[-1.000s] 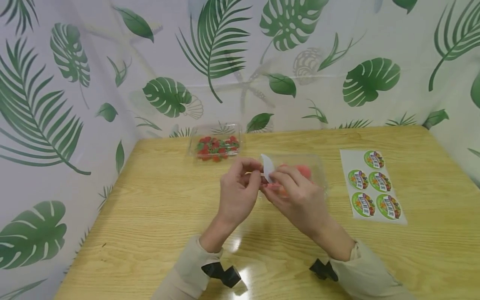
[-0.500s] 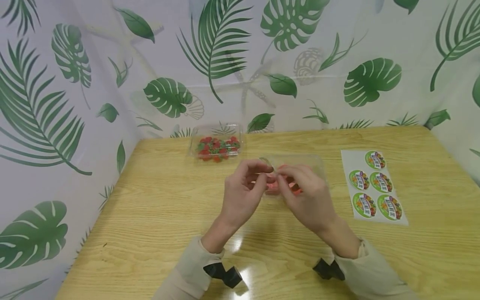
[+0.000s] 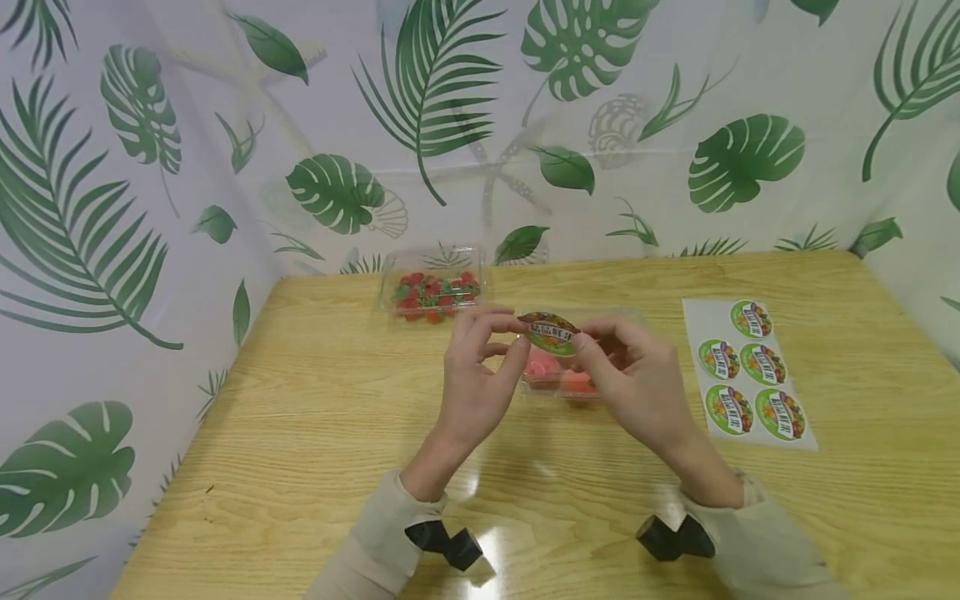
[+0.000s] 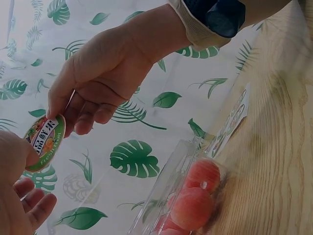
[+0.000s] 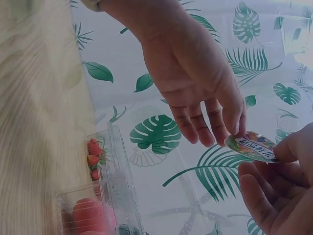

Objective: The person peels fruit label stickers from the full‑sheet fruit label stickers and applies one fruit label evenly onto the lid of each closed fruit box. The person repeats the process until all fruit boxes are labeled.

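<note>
Fingers (image 4: 57,98) on sticker (image 4: 48,139), apparently "Fresh" (left-wrist)

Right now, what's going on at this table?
A person's left hand and right hand pinch a printed sticker by opposite edges, holding it off the table. Nearby sits a clear box of pinkish round fruit; another box of strawberries sits farther back. To the right lies a sheet with five similar stickers.
</note>
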Tool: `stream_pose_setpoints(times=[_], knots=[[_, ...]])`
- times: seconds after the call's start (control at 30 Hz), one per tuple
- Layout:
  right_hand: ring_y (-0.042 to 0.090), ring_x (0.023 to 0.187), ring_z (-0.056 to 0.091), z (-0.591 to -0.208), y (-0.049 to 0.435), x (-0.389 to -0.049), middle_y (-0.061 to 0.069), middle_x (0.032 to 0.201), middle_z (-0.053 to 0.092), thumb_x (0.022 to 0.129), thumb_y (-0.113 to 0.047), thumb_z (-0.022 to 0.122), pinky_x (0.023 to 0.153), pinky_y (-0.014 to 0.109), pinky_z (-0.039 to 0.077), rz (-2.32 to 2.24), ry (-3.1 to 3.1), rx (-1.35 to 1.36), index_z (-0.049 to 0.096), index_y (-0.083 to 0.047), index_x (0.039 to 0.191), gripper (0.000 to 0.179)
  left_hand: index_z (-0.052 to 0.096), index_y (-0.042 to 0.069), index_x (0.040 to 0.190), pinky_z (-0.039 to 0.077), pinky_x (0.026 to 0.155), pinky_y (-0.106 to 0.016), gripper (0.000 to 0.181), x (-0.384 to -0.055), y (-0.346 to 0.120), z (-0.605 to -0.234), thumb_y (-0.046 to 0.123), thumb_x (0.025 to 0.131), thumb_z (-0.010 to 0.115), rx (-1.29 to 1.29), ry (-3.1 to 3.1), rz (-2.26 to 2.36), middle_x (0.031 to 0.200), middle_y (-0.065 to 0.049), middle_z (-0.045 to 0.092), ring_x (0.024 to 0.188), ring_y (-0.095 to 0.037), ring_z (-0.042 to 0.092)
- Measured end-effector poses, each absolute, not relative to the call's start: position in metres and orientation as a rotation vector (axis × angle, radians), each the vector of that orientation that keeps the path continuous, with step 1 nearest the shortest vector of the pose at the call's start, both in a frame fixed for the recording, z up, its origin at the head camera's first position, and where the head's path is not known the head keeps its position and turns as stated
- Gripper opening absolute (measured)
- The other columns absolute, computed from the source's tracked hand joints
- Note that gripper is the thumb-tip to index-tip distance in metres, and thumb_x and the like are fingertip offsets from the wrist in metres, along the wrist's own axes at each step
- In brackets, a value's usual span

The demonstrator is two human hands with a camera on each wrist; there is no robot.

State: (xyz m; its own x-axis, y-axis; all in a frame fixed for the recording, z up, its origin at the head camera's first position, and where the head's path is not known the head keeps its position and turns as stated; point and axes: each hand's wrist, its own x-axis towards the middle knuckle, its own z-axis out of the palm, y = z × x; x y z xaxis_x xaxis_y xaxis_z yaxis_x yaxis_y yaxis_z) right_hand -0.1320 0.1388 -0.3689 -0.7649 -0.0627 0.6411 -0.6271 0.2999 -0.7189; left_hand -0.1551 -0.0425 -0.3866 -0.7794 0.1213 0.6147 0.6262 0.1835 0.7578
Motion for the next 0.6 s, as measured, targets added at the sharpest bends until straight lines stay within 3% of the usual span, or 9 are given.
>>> stream_pose_setpoints(times=[0.23, 0.43, 0.6], knots=[[0.009, 0.066, 0.063, -0.3672, 0.141, -0.1315, 0.005, 0.083, 0.068, 0.093, 0.005, 0.063, 0.055, 0.017, 0.049, 1.502, -2.103, 0.586, 0.07, 0.0, 0.097, 0.01, 0.061, -0.002, 0.104, 0.058, 0.075, -0.03, 0.01, -0.1559, -0.0418, -0.388, -0.004, 0.094, 0.062, -0.857, -1.982, -1.646, 0.105, -0.017, 0.063, 0.094, -0.027, 0.065], [0.009, 0.065, 0.063, -0.3661, 0.1417, -0.1319, 0.006, 0.081, 0.068, 0.093, 0.005, 0.063, 0.054, 0.017, 0.05, 1.499, -2.104, 0.596, 0.071, 0.001, 0.097, 0.01, 0.063, -0.003, 0.101, 0.056, 0.067, -0.028, 0.009, -0.1548, -0.0412, -0.3868, -0.005, 0.093, 0.062, -0.813, -1.974, -1.605, 0.095, -0.016, 0.068, 0.079, -0.024, 0.065], [0.007, 0.062, 0.062, -0.3664, 0.1443, -0.1339, 0.007, 0.078, 0.069, 0.093, 0.005, 0.064, 0.053, 0.016, 0.049, 1.468, -2.124, 0.576, 0.071, 0.003, 0.097, 0.008, 0.064, -0.003, 0.101, 0.056, 0.067, -0.028, 0.009, -0.1541, -0.0406, -0.3862, -0.005, 0.092, 0.063, -0.798, -1.978, -1.607, 0.092, -0.016, 0.069, 0.076, -0.023, 0.065]])
